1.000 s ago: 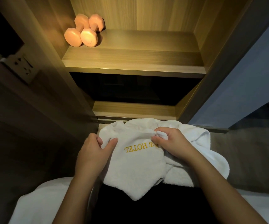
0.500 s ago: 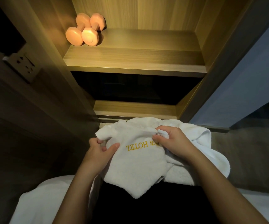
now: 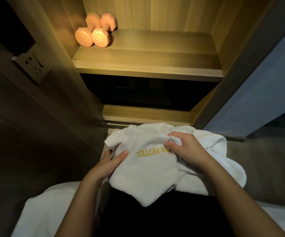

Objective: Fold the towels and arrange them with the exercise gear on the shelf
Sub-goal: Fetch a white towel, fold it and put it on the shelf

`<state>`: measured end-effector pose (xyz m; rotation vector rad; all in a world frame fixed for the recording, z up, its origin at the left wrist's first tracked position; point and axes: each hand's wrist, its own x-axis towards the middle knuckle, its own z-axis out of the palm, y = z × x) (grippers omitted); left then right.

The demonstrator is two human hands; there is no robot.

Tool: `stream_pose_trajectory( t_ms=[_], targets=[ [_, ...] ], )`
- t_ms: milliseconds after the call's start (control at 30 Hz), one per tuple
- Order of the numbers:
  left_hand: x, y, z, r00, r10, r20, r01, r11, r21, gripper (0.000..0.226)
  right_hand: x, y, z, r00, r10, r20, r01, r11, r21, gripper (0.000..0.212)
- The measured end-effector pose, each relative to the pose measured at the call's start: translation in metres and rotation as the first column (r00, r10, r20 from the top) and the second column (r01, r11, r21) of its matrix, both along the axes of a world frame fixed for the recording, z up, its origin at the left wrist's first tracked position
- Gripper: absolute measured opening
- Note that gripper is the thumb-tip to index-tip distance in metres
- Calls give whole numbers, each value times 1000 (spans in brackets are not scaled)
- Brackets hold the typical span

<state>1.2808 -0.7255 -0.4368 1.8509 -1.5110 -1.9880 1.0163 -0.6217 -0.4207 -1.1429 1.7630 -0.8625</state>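
A white towel (image 3: 148, 175) with yellow "HOTEL" lettering lies crumpled in front of me, below the wooden shelf unit. My left hand (image 3: 109, 164) pinches its left edge, thumb on top and fingers underneath. My right hand (image 3: 184, 149) grips a bunched fold near the lettering. More white towel (image 3: 223, 161) spreads out to the right under my right forearm. Two pink dumbbells (image 3: 95, 30) lie side by side at the back left of the lit upper shelf (image 3: 155, 55).
A lower shelf ledge (image 3: 147, 115) sits just beyond the towel, with a dark gap above it. A wall socket (image 3: 33, 65) is on the left panel. White fabric (image 3: 41, 212) lies at lower left. A blue-grey panel (image 3: 258, 93) stands at right.
My left hand has slid lower along the towel's left edge, and that edge's corner now sticks up free. My right hand keeps its grip near the lettering. The view has tilted slightly.
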Motion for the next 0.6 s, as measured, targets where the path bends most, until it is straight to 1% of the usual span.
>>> stream_pose_trajectory(
  t_ms=[67,167,233,300,367,400,467,500,567,600],
  targets=[
    [5,0,-6,1000,12,-22,-11,1000,22,113,1,0,1,1000,-2,10,2,1000,-2,9],
    [13,-2,-10,995,-1,-95,-3,999,-45,106,2,1,1,999,-9,40,9,1000,-10,8],
    [15,-2,-11,992,-60,-115,46,992,-119,92,1,1,2,998,-12,54,13,1000,-10,9],
    [19,-3,-13,994,-90,-61,72,968,-242,71,1,2,2,999,-16,47,16,1000,-20,10],
    [26,-6,-13,995,-94,36,101,911,-400,38,1,2,2,999,-31,26,32,999,-38,10],
    [31,-7,-11,992,-100,74,123,882,-455,25,1,2,1,999,-39,12,39,998,-45,10],
    [43,-7,-2,990,-97,98,134,842,-522,10,0,2,1,999,-41,-12,40,998,-47,11],
    [49,-7,6,994,-81,80,112,818,-565,6,-1,2,0,999,-34,-20,33,999,-41,11],
    [59,-7,28,998,-64,7,51,721,-691,14,-3,2,1,999,-15,-31,15,1000,-26,12],
    [61,-8,43,996,-83,-30,33,667,-744,18,-3,1,1,999,-5,-36,5,1000,-16,11]
  ],
)
